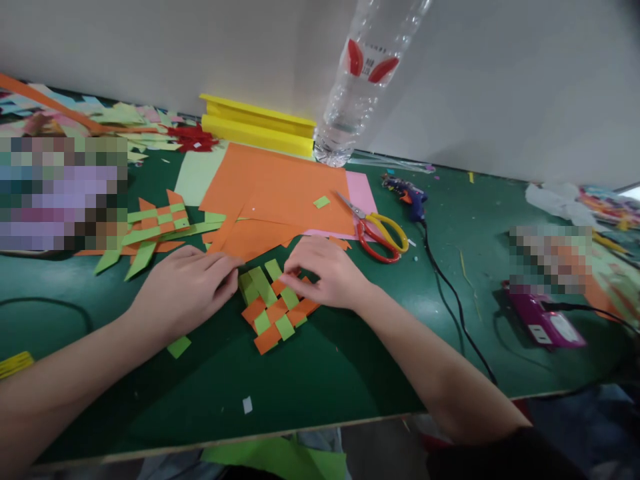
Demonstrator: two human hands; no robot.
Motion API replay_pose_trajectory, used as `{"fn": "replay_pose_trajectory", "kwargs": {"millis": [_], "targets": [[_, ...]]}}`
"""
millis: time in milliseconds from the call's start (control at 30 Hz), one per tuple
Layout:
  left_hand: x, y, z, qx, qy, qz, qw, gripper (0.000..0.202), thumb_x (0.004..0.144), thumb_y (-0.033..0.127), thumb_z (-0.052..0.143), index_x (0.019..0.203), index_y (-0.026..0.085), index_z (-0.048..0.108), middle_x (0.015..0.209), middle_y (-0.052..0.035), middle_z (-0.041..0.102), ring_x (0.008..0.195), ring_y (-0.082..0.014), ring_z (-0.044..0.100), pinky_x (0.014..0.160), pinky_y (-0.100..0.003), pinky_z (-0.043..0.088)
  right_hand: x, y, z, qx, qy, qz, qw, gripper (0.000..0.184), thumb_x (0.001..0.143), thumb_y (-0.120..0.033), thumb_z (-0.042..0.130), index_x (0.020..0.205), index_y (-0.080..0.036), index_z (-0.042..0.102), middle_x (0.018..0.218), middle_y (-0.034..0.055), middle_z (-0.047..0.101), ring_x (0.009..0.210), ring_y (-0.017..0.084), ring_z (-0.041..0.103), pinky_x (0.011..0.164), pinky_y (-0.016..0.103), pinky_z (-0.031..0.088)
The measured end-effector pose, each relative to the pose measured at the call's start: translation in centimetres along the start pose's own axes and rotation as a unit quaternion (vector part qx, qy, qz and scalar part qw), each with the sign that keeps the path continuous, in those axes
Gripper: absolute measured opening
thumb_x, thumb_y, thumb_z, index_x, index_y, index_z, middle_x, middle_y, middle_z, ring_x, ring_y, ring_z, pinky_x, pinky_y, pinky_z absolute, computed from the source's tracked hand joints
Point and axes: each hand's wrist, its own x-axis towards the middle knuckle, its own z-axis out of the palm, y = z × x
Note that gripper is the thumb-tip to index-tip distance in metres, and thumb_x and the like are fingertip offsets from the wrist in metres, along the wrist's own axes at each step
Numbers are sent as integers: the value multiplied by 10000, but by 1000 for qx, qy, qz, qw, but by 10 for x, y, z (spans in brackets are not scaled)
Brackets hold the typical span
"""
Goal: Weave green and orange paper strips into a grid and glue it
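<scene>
Flanking a woven orange-green paper mat [276, 311], left hand [185, 287] and right hand [327, 270] curl, grips unclear; clear plastic bottle [363, 87] behind.

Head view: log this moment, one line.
woven piece: green and orange paper | left hand: near its left edge | right hand: over its right side | scissors: unheld, farther right

A clear bottle [355, 100] stands just beside a yellow trough [257, 135].

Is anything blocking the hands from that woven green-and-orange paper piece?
Nothing visible. The right hand is at the upper right of the woven green-and-orange paper piece, the left hand by its upper left corner. The red-and-yellow-handled metal scissors lie beyond.
</scene>
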Motion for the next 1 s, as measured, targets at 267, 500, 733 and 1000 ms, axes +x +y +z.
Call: {"fn": "replay_pose_trajectory", "kwargs": {"millis": [267,500,733,1000], "targets": [[1,-3,1,-36,-11,16,999,314,975,190,349,982,166,662,924,-76,710,832,-251,668,702,-393,456,-6,-27,21,-119,-98,-105,982,444,989,-313,396,589,-176,534,523,-28,578,472,83,411,492,266,191],[0,-1,3,-112,-71,-52,990,315,957,210,327,990,192,640,996,-84,697,889,-270,654,759,-427,454,0,-30,17,-81,-269,15,960,467,970,-533,415,731,-181,608,572,-3,607,509,107,460,494,256,149],[2,1,1,-175,-87,-81,977,302,951,220,332,959,183,631,1036,-97,672,962,-280,628,810,-453,465,2,-31,15,-67,-285,33,956,443,964,-530,440,742,-185,608,598,-5,610,530,105,451,517,253,145],[2,3,1,-205,-61,-94,972,252,940,230,366,916,208,616,1036,-74,705,980,-257,646,839,-438,474,0,-30,16,-51,-263,36,963,433,952,-514,465,705,-182,591,567,-19,549,521,97,399,520,262,140]]}}
